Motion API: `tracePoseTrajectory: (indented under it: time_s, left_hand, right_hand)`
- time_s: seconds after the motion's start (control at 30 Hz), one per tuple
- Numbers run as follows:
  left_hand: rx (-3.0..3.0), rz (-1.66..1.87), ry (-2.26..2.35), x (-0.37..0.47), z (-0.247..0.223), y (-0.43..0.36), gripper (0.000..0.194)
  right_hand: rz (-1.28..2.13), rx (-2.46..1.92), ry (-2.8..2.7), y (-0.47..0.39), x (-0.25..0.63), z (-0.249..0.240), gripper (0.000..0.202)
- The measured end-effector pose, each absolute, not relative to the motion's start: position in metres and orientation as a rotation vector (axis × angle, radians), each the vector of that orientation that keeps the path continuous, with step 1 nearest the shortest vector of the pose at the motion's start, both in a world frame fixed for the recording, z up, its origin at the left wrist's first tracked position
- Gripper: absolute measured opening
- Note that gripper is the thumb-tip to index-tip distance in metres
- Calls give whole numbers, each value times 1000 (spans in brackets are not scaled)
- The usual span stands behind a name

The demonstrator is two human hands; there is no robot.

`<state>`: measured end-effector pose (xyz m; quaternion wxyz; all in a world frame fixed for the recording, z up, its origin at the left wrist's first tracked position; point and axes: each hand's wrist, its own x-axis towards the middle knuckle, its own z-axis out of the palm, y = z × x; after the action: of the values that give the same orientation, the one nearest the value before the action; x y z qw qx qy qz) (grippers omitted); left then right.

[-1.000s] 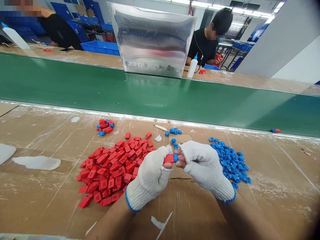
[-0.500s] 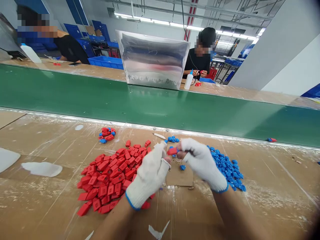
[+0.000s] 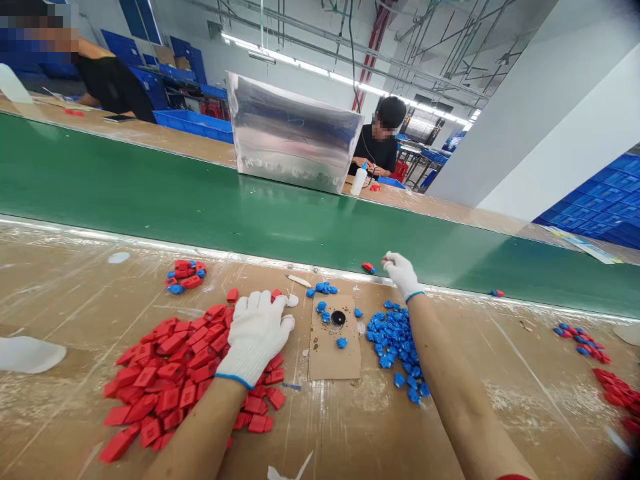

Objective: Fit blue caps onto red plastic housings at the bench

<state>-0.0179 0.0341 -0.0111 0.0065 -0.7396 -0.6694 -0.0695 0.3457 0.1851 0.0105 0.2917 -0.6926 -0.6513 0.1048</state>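
Two red-and-blue pieces [image 3: 369, 267] lie on the green belt [image 3: 200, 193], one just beside the loosely open right hand [image 3: 401, 273]. The left hand [image 3: 254, 333] spreads over the red pile [image 3: 167, 363]; with that and the blue pile [image 3: 393, 335] unjoined, plenty seems left.

Left hand [image 3: 257, 333]: palm down over the bench [image 3: 390, 440], fingers extended. Right hand [image 3: 400, 272]: outstretched at bench's far edge.
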Motion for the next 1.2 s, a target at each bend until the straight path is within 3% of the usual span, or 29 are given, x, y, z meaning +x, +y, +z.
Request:
tracePoseTrajectory:
  time_s: [0.17, 0.33, 0.53, 0.67, 0.77, 0.87, 0.97, 1.2]
  left_hand:
    - [-2328, -163, -2104, -18, -13, 38, 46]
    - [-2354, -197, -2075, -18, -14, 38, 44]
    - [-2311, -528, -2072, -24, -11, 36, 34]
    - [-2196, -1130, -2168, -29, -13, 38, 27]
    - [-2023, -1893, -2233, -28, -11, 38, 17]
    - [-1796, -2764, -2083, -23, -2, 33, 24]
    - [-1620, -3423, -1889, -18, 10, 28, 26]
    - [-1260, -3918, -1933, -12, 9, 33, 26]
  right_hand:
    - [185, -1841, -1784, 133, 390, 34, 38]
    - [365, -1892, -2178, 109, 385, 20, 7]
    - [414, -1946, -2367, 125, 361, -2, 11]
    - [375, -1849, -2297, 123, 363, 3, 16]
    - [362, -1603, -2182, 114, 355, 16, 20]
    - [443, -1154, -2135, 99, 328, 33, 7]
    - [616, -943, -2169, 85, 296, 43, 16]
    - [665, -885, -2323, 71, 265, 39, 21]
